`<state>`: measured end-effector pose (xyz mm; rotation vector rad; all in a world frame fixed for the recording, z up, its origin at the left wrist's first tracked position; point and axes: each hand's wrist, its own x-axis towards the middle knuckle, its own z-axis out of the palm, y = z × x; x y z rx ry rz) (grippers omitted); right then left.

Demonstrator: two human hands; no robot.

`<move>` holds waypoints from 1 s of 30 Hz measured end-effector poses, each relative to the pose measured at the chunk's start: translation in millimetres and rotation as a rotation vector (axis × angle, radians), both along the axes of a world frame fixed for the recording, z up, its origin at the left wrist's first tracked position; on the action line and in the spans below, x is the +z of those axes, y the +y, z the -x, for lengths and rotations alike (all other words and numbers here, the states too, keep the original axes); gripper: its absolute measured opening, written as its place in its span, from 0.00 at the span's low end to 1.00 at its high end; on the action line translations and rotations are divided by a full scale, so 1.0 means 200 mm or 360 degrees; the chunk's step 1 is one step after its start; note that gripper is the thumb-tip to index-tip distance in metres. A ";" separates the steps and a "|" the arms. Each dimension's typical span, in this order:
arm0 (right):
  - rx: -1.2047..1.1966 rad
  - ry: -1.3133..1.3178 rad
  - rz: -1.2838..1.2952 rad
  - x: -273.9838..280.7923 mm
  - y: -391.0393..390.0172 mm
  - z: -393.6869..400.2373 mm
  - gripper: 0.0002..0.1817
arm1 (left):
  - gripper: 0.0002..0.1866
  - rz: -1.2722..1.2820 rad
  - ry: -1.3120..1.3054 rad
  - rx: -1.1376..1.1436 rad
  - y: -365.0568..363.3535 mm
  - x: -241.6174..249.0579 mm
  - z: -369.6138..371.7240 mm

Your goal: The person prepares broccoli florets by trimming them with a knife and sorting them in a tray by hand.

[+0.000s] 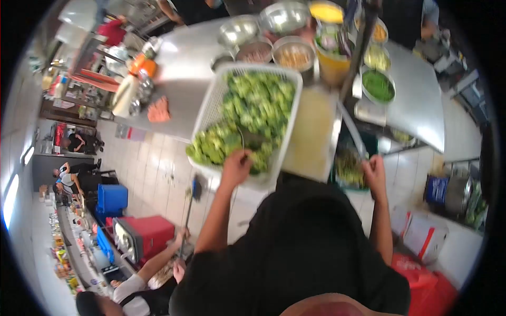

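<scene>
Room over cutting bd [310,131], btwn L hand [238,167] & R hand [373,173].
White basket [212,100] walls L side; yellow tub [333,73] blocks far end; knife [352,129] (long blade) angles off R.

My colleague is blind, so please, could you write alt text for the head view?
A person's left hand is at cut broccoli in a white basket; the right hand holds a long knife beside a pale board. Metal bowls stand beyond on a steel table.
</scene>
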<state>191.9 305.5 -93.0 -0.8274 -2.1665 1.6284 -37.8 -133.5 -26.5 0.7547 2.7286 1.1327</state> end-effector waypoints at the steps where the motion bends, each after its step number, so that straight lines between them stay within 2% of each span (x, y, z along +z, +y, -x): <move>1: 0.0014 -0.0141 0.0240 0.01 0.01 -0.05 0.11 | 0.11 0.0135 -0.0044 -0.0015 -0.01 0.01 -0.02; 3: 0.0002 -0.0300 0.0263 0.02 0.02 -0.09 0.12 | 0.11 0.0265 -0.0135 -0.0100 0.00 0.04 -0.03; 4: -0.0031 -0.0203 0.0206 -0.13 0.06 -0.12 0.12 | 0.11 0.0252 -0.0158 -0.0160 0.01 0.05 -0.03; 5: -0.0054 -0.0215 0.0400 -0.21 0.08 -0.15 0.10 | 0.11 0.0273 -0.0163 -0.0219 0.02 0.04 -0.04; 9: -0.0131 -0.0400 0.0585 -0.39 0.12 -0.21 0.09 | 0.12 0.0289 -0.0211 -0.0253 0.08 0.08 -0.02; 12: -0.0221 -0.0475 0.0640 -0.42 0.10 -0.19 0.13 | 0.12 0.0211 -0.0085 -0.0268 0.14 0.06 0.00; 13: -0.0222 -0.0503 0.0646 -0.46 0.11 -0.20 0.20 | 0.12 0.0255 -0.0097 -0.0257 0.15 0.05 0.02; 15: -0.0219 -0.0512 0.0620 -0.51 0.12 -0.21 0.22 | 0.13 0.0270 -0.0069 -0.0212 0.19 0.00 0.05; 21: -0.0125 -0.0520 0.0411 -0.46 0.12 -0.18 0.24 | 0.19 0.0492 0.0078 -0.0201 0.37 -0.14 0.13; 22: -0.0093 -0.0487 0.0341 -0.38 0.08 -0.14 0.24 | 0.19 0.0547 0.0037 -0.0174 0.39 -0.16 0.14; 23: -0.0084 -0.0574 0.0504 -0.26 0.05 -0.13 0.23 | 0.19 0.0603 -0.0005 -0.0150 0.41 -0.19 0.15; 26: -0.0017 -0.0410 0.0531 -0.14 -0.03 -0.06 0.21 | 0.17 0.0727 -0.0049 -0.0158 0.47 -0.17 0.18; 30: 0.0104 -0.0153 0.0564 0.10 -0.18 0.07 0.19 | 0.16 0.0395 -0.0059 -0.0110 0.45 -0.15 0.17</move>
